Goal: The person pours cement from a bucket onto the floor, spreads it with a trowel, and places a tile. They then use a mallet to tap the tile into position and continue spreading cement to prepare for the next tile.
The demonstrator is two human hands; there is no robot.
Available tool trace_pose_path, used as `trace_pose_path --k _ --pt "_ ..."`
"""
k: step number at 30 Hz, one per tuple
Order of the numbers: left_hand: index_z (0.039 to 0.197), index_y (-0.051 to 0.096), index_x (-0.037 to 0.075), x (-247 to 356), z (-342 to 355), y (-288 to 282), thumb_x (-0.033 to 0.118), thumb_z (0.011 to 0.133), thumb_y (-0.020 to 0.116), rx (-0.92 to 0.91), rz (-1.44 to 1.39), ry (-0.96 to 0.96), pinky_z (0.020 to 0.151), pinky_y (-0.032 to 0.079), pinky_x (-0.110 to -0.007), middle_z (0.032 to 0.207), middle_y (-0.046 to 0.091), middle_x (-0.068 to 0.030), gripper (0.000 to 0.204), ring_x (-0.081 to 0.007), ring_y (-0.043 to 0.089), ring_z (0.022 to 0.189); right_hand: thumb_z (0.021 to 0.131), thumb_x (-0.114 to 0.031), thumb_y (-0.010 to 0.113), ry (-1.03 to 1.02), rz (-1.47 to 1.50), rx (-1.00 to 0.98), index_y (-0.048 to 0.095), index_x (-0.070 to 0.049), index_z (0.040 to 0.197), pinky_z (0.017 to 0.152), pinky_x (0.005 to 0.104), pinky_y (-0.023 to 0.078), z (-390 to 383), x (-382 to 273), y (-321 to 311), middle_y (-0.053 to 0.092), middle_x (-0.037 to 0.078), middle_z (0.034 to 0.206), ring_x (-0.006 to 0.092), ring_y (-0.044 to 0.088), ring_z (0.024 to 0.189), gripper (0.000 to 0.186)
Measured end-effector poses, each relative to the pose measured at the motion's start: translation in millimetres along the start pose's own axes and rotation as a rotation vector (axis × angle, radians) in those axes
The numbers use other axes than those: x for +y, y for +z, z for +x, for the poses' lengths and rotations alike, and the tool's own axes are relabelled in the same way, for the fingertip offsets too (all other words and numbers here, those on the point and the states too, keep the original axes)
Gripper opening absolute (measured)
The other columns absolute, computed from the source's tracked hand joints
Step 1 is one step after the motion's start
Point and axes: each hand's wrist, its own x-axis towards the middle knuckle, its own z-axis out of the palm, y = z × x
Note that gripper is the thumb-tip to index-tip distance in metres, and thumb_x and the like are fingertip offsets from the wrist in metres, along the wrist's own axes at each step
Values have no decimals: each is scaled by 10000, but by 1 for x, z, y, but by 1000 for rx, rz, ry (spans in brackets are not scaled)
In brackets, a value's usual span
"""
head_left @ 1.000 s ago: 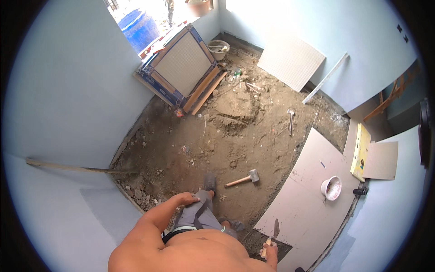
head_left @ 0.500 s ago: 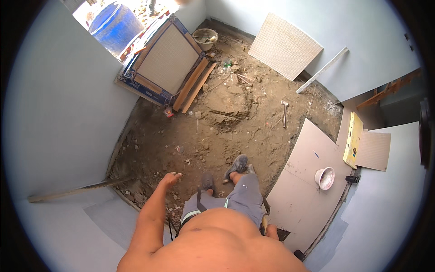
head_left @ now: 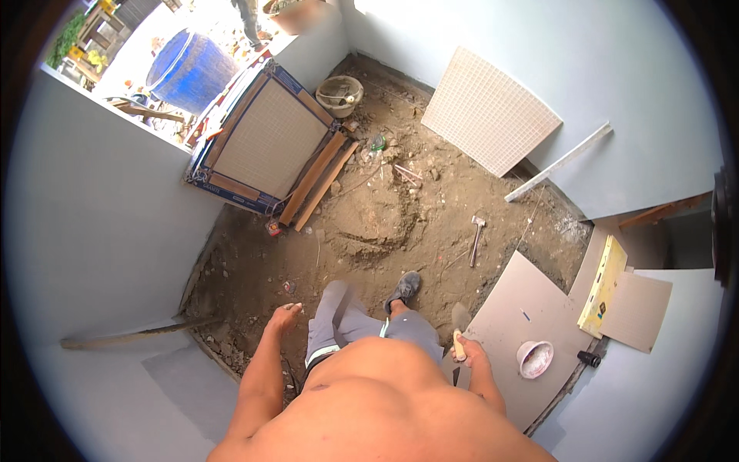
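Note:
My right hand (head_left: 473, 353) grips a trowel (head_left: 459, 329) by its pale wooden handle beside my right leg, its metal blade over the edge of the large beige tiles (head_left: 504, 304) laid on the right. By my left thigh, my left hand (head_left: 286, 316) is curled closed; whether it holds anything is too small to make out. A white bowl with pale residue (head_left: 536, 358) sits on the tiles. Farther forward on the dirt floor (head_left: 369, 215) lies a hammer (head_left: 475, 242).
Boxed tiles (head_left: 269, 142) and wooden strips (head_left: 312, 181) lean below a window; a blue barrel (head_left: 192, 69) stands outside. A bucket (head_left: 339, 96), leaning tile (head_left: 489, 108), straightedge (head_left: 558, 162), yellow level (head_left: 603, 285) and wooden plank (head_left: 138, 331) line the walls.
My right foot has stepped forward over where the mallet lay, and my left leg has since moved up. My right hand with the trowel has risen; my left hand has shifted forward and leftward.

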Motion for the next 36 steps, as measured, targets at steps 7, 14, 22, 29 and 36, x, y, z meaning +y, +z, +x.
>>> trace_pose_path --k 7,14,22,29,36 --pt "1350 473 -11 134 5 18 431 865 591 64 -31 194 1027 384 -353 1350 517 -199 667 -273 500 1250 766 -156 697 -340 -607 48 517 -16 951 431 359 498 -19 -227 54 548 86 653 201 556 476 294" --pt "1315 509 -15 137 71 36 464 864 603 -7 -148 -118 973 427 -378 1303 554 -208 665 -294 549 1188 851 -322 686 -237 -529 273 537 -14 987 401 364 460 30 -314 102 550 89 638 214 554 464 368" --pt "1306 540 44 239 80 -7 418 865 640 -84 -504 -344 832 481 -413 1146 622 -125 587 -251 614 940 922 -215 457 133 -470 375 507 -5 1103 401 446 451 1 -386 114 601 184 716 319 596 550 282" --pt "1424 379 50 381 55 -153 383 903 598 223 -852 17 889 462 -361 1343 519 -99 656 -237 561 1134 858 -45 410 -616 -720 480 322 -26 1337 384 487 495 -39 -580 286 558 276 1082 406 641 827 487" --pt "1411 403 68 368 37 -156 389 913 581 409 -960 -83 935 451 -398 1349 509 -122 619 -269 544 1177 841 -234 693 -1015 -743 -126 529 11 1012 383 268 426 -174 -740 522 563 65 671 134 527 443 341"
